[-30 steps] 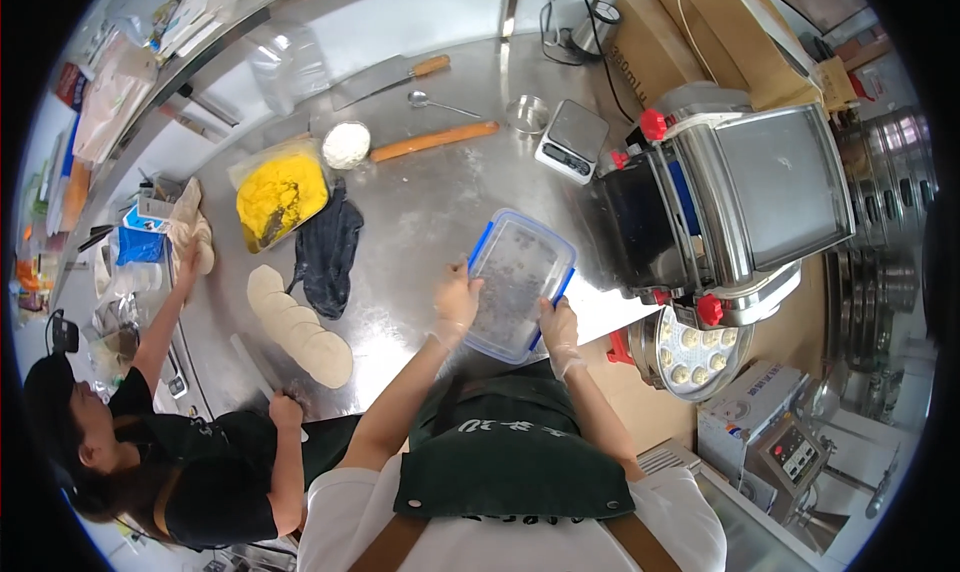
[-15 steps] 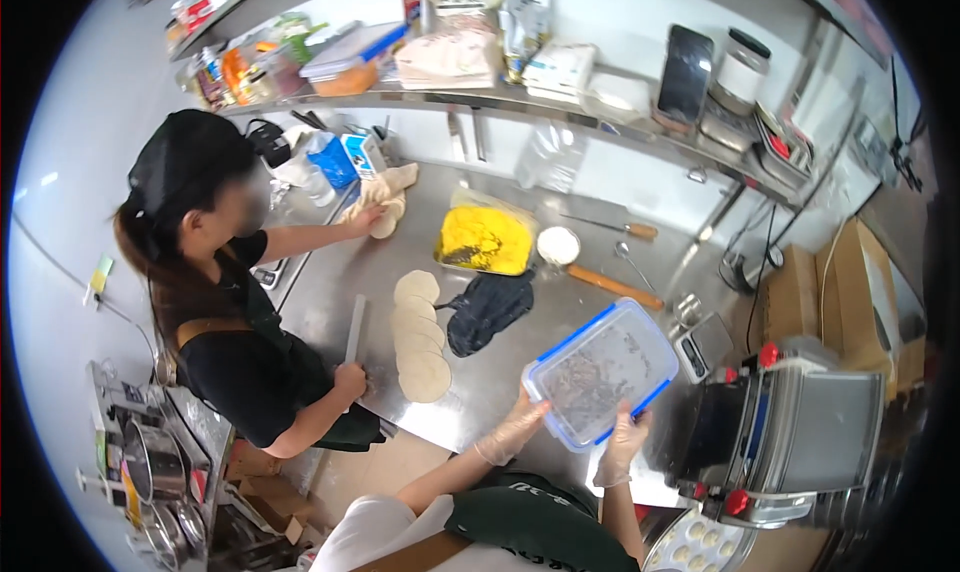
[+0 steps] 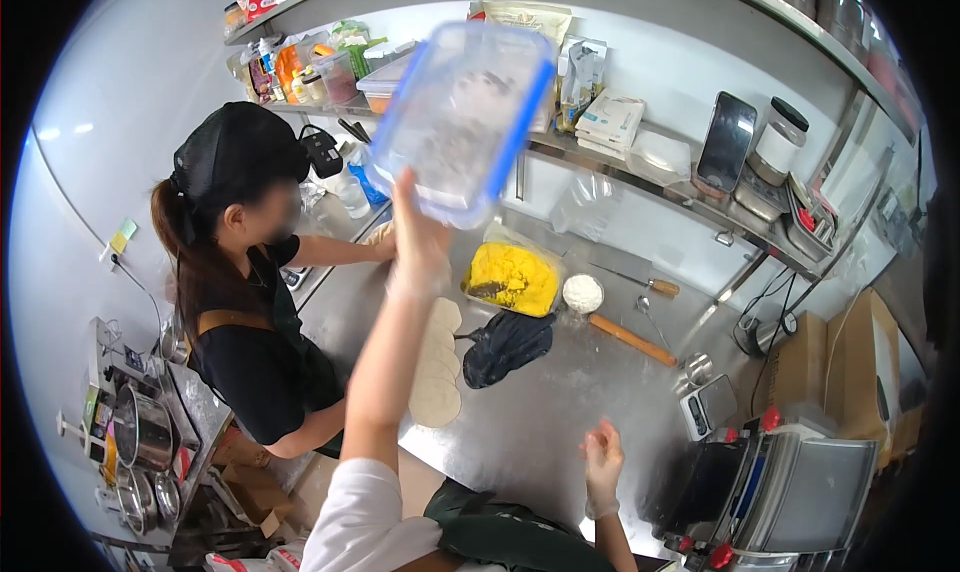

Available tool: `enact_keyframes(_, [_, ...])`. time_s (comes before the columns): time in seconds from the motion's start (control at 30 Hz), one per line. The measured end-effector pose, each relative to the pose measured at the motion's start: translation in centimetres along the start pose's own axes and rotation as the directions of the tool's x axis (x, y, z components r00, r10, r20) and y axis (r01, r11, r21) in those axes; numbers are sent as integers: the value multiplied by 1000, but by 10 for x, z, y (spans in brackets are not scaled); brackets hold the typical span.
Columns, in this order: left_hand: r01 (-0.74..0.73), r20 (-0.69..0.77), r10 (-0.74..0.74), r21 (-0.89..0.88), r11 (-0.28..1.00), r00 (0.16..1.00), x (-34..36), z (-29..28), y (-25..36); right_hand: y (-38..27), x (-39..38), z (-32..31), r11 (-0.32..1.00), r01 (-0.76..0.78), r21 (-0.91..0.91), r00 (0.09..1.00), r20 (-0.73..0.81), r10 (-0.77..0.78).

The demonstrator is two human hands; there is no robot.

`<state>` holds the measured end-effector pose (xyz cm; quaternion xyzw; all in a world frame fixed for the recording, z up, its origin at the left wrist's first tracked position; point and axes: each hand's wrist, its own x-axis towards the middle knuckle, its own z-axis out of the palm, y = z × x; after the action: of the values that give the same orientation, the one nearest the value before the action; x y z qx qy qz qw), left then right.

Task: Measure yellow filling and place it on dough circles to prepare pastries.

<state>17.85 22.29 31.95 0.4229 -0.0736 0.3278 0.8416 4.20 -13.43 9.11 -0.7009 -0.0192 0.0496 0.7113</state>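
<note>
The person's left hand (image 3: 422, 244), in a thin clear glove, grips the lower end of a transparent rectangular plastic box with blue edges (image 3: 455, 122), its fingers closed on it and partly hidden. The box is held up, tilted and slightly blurred, well above the tabletop (image 3: 540, 412) and in front of part of the laden metal shelf (image 3: 660, 184). The right hand (image 3: 603, 460), also in a clear glove, hovers over the near side of the tabletop with its fingers loosely curled, apart, and gripping nothing visible. Beyond the left forearm lie overlapping pale round dough sheets (image 3: 436, 397), partly covered by that arm, with a crumpled black cloth-like piece (image 3: 508, 350) just beside them. Farther back stand a tray of crumbly yellow food (image 3: 515, 277) and a round bowl of white powder (image 3: 583, 293), near a brown wooden rolling pin (image 3: 632, 339). At left, a co-worker in a black cap (image 3: 240, 157) stands alongside.
</note>
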Motion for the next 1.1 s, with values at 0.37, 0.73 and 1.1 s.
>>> enact_keyframes(0.37, [-46, -315, 34, -29, 999, 949, 328, -117, 64, 79, -69, -38, 807, -401, -434, 900, -352, 257])
enact_keyframes(0.73, [-51, -9, 67, 542, 839, 998, 420, -214, 107, 70, -41, 4, 769, -179, -614, 984, -114, 138])
enact_keyframes(1.1, [-397, 395, 43, 914, 86, 918, -96, -150, -180, 110, -42, 0, 782, -231, -579, 970, -76, 231])
